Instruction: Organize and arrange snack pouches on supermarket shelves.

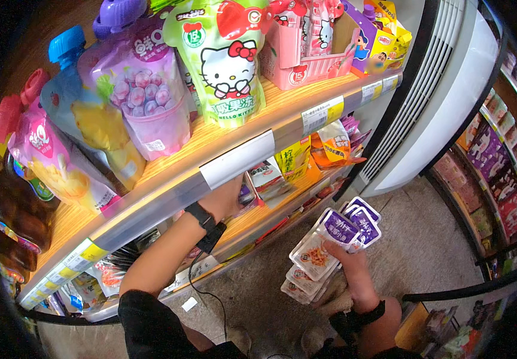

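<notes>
My right hand (352, 269) grips a fanned stack of flat snack packets (316, 251) with white, purple-topped fronts, held above the floor. My left hand (224, 197) reaches under the upper shelf's front edge into the lower shelf, with its fingers largely hidden by the price rail. Beside it lies a small purple packet (246, 194), and to the right of that stands a black, red and white snack bag (267, 179). Whether the left hand holds anything cannot be told. A black strap and device (209, 226) with a cable sit on the left wrist.
The upper wooden shelf (168, 161) holds spouted jelly pouches (150, 89) and a pink display box (307, 67). Yellow and orange bags (330, 143) stand on the shelf below. A white vented panel (415, 103) rises at the shelf's end, with more stocked shelves (487, 152) to the right.
</notes>
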A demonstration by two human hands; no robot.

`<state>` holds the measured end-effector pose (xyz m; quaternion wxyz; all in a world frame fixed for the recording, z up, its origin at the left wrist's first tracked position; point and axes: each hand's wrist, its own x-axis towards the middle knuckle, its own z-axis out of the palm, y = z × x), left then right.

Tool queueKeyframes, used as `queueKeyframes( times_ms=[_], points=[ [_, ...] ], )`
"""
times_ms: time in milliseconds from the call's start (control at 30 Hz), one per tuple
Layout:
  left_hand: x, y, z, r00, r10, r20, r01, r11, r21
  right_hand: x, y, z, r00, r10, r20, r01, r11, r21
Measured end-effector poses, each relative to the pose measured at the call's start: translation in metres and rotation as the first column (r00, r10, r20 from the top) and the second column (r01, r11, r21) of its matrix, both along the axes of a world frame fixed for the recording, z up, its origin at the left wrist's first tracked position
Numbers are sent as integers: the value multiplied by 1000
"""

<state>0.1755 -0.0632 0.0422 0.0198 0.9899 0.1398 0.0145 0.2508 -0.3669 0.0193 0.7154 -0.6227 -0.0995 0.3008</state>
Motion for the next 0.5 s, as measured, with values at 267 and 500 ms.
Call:
queueKeyframes(
  times_ms=[267,500],
  points=[
    [15,9,-28,981,18,-194,16,985,172,-3,8,-9,999,46,6,-46,999,22],
    [5,18,-27,979,-151,-137,168,978,126,-6,2,-13,992,71,107,-69,997,-25]
  ],
)
